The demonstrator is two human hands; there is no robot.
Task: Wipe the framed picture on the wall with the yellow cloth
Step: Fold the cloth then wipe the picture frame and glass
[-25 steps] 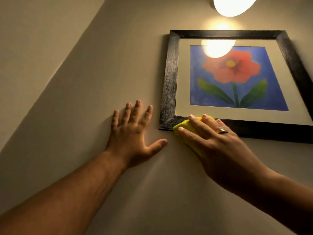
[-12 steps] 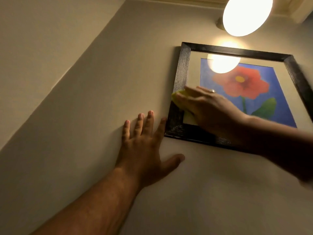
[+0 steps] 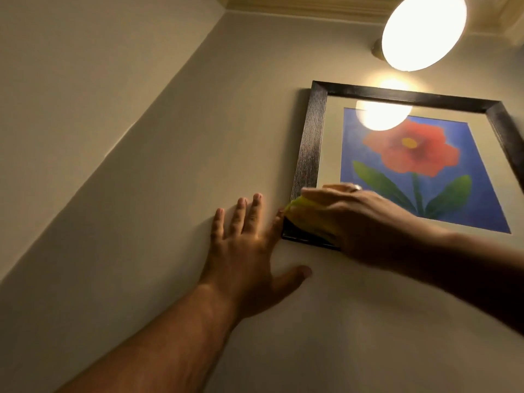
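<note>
A framed picture [image 3: 310,143] with a dark wooden frame hangs on the beige wall; it shows a red flower on a blue ground inside a cream mat. My right hand [image 3: 360,219], blurred by motion and wearing a ring, presses the yellow cloth [image 3: 304,212] onto the frame's lower left corner. Most of the cloth is hidden under the fingers. My left hand [image 3: 249,251] lies flat on the wall just left of that corner, fingers spread, holding nothing.
A lit round wall lamp [image 3: 422,29] hangs above the picture and glares on its glass. A wall corner [image 3: 141,120] runs diagonally at the left. The ceiling moulding [image 3: 297,5] is at the top.
My right hand with the cloth has slid down the frame's left side to the lower left corner. The view has tilted up further; the left hand stays flat on the wall.
</note>
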